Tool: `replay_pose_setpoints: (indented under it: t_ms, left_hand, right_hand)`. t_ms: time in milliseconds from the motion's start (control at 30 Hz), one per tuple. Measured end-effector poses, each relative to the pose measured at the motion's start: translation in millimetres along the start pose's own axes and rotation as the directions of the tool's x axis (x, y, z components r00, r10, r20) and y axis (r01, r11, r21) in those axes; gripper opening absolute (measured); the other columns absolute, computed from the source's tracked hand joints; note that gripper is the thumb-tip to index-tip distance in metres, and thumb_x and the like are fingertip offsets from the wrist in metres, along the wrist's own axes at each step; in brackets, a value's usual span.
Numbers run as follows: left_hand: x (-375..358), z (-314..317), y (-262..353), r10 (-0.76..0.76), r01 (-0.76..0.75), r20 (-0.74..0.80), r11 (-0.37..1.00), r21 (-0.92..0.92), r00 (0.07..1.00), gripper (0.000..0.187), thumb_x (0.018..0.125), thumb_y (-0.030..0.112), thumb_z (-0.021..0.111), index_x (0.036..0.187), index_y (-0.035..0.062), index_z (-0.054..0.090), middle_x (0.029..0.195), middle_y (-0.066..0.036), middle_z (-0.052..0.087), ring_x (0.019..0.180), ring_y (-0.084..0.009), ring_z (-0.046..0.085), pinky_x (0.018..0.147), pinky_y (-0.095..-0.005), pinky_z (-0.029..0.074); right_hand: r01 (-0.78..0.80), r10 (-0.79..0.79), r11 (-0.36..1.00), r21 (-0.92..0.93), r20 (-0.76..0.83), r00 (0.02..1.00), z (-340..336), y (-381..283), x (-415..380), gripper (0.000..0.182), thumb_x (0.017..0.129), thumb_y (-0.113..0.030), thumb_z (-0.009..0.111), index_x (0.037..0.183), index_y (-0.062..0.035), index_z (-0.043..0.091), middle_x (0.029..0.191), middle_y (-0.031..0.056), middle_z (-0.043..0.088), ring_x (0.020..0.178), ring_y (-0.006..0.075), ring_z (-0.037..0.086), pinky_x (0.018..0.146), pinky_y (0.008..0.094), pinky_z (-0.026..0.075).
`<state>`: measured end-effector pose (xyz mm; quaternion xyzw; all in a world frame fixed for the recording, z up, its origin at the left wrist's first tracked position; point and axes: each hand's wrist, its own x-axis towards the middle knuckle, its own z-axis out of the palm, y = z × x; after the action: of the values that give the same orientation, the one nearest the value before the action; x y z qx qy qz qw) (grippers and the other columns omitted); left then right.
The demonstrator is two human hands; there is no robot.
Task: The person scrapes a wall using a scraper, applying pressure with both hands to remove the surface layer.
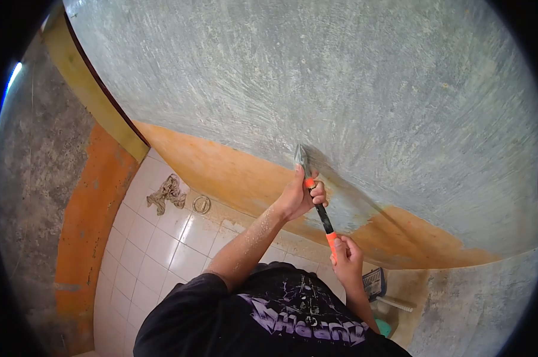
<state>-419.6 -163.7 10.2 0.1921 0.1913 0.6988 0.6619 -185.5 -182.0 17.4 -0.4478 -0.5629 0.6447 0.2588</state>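
Observation:
A long-handled scraper (321, 209) with a grey metal head and a black and orange handle slants across the wall in front of me. Its head meets or nearly meets the grey, scratched wall surface (251, 89), just above an orange painted band (221, 166). My left hand (303, 195) is wrapped round the upper handle, close behind the head, with the thumb along it. Lower down, my right hand (346, 257) grips the orange end of the handle. Pale dust clings to my left forearm.
A crumpled cloth (166, 194) and a round ring-shaped item (201, 205) lie on the white tiled floor (141, 256). Dark slotted plastic (373, 282), a whitish rod (397, 304) and something green (383, 328) are at lower right. Another wall (37, 196) stands left.

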Motion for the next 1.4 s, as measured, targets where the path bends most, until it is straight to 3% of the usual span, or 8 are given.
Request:
replay_pose_setpoints:
  t_ms: [133, 300, 400, 500, 800, 1000, 1233, 1400]
  left_hand:
    - [-5.8, -35.6, 20.1, 0.092, -0.094, -0.03, 0.993, -0.072, 0.995, 0.058, 0.092, 0.076, 0.023, 0.105, 0.0233, 0.044, 0.064, 0.006, 0.03, 0.06, -0.0114, 0.037, 0.076, -0.0394, 0.042]
    - [-17.8, -25.4, 32.3, 0.022, -0.018, -0.063, 0.998, 0.058, 0.998, 0.058, 0.094, 0.073, 0.022, 0.104, 0.0202, 0.042, 0.068, 0.003, 0.034, 0.064, -0.0137, 0.04, 0.079, -0.042, 0.045]
    - [-12.2, -18.5, 8.2, -0.037, 0.035, 0.037, 0.999, 0.034, 0.999, 0.054, 0.096, 0.069, 0.021, 0.103, 0.0183, 0.037, 0.07, 0.0, 0.038, 0.067, -0.0176, 0.045, 0.08, -0.0438, 0.045]
    - [-11.6, -17.5, -5.7, -0.02, 0.016, 0.068, 0.998, 0.055, 0.997, 0.052, 0.097, 0.068, 0.022, 0.103, 0.0178, 0.037, 0.071, -0.001, 0.039, 0.068, -0.0176, 0.045, 0.08, -0.0438, 0.045]
    - [-7.2, 6.6, -34.6, 0.026, -0.026, -0.02, 0.999, 0.023, 0.999, 0.048, 0.102, 0.06, 0.023, 0.101, 0.0152, 0.039, 0.072, -0.002, 0.039, 0.068, -0.0185, 0.046, 0.078, -0.042, 0.046]
    - [5.8, 28.2, -66.9, -0.07, 0.074, 0.035, 0.991, -0.112, 0.997, 0.048, 0.102, 0.061, 0.022, 0.097, 0.016, 0.04, 0.072, 0.0, 0.036, 0.066, -0.016, 0.039, 0.075, -0.0386, 0.042]
    - [13.1, 62.8, -95.6, -0.124, 0.126, 0.049, 0.991, -0.036, 0.991, 0.051, 0.1, 0.064, 0.02, 0.096, 0.0169, 0.04, 0.072, -0.001, 0.039, 0.068, -0.0178, 0.046, 0.075, -0.0393, 0.043]
    - [17.5, 66.3, -100.8, -0.052, 0.053, -0.075, 0.999, 0.008, 0.996, 0.052, 0.1, 0.063, 0.02, 0.096, 0.0161, 0.04, 0.072, -0.001, 0.039, 0.067, -0.0181, 0.046, 0.074, -0.0381, 0.043]
  right_hand:
    - [0.107, -0.097, 0.986, -0.126, 0.076, 0.992, 26.2, -2.2, 15.4, 0.031, 0.099, -0.026, 0.06, 0.112, 0.0019, 0.063, 0.063, -0.0037, 0.05, 0.05, 0.0029, 0.042, 0.045, 0.022, 0.031]
    - [0.159, -0.149, 0.984, -0.084, 0.122, 0.981, 35.7, 15.9, 16.3, 0.031, 0.101, -0.027, 0.057, 0.111, 0.0022, 0.059, 0.062, -0.0024, 0.049, 0.047, 0.0037, 0.041, 0.043, 0.0217, 0.032]
    - [0.031, -0.036, 0.999, 0.035, 0.126, 0.991, 14.4, 28.5, 3.6, 0.028, 0.102, -0.026, 0.055, 0.109, 0.0011, 0.057, 0.06, -0.0019, 0.047, 0.045, 0.0047, 0.042, 0.04, 0.0216, 0.032]
    - [-0.02, 0.017, 1.0, 0.019, 0.155, 0.988, 0.7, 28.8, -2.2, 0.028, 0.101, -0.023, 0.056, 0.115, 0.001, 0.056, 0.059, -0.0036, 0.047, 0.046, 0.0035, 0.042, 0.041, 0.0214, 0.033]
    - [-0.029, 0.026, 0.999, 0.014, 0.205, 0.978, -26.7, 24.5, -12.9, 0.034, 0.101, -0.022, 0.055, 0.124, 0.0021, 0.052, 0.06, -0.0022, 0.048, 0.045, 0.0042, 0.042, 0.042, 0.0214, 0.034]
    - [0.006, -0.015, 0.998, 0.056, 0.176, 0.984, -61.6, 32.2, -24.3, 0.034, 0.101, -0.022, 0.055, 0.125, 0.0024, 0.051, 0.062, 0.0002, 0.05, 0.045, 0.0053, 0.044, 0.042, 0.022, 0.036]
    - [-0.082, 0.049, 0.985, 0.15, 0.211, 0.976, -108.8, 40.8, -37.0, 0.036, 0.102, -0.022, 0.054, 0.129, 0.0003, 0.048, 0.066, 0.0025, 0.052, 0.045, 0.0063, 0.044, 0.041, 0.0224, 0.036]
    - [-0.079, 0.04, 0.987, 0.137, 0.266, 0.963, -114.9, 42.0, -25.8, 0.036, 0.103, -0.025, 0.052, 0.131, -0.0034, 0.047, 0.067, 0.0029, 0.053, 0.045, 0.006, 0.043, 0.041, 0.0217, 0.035]
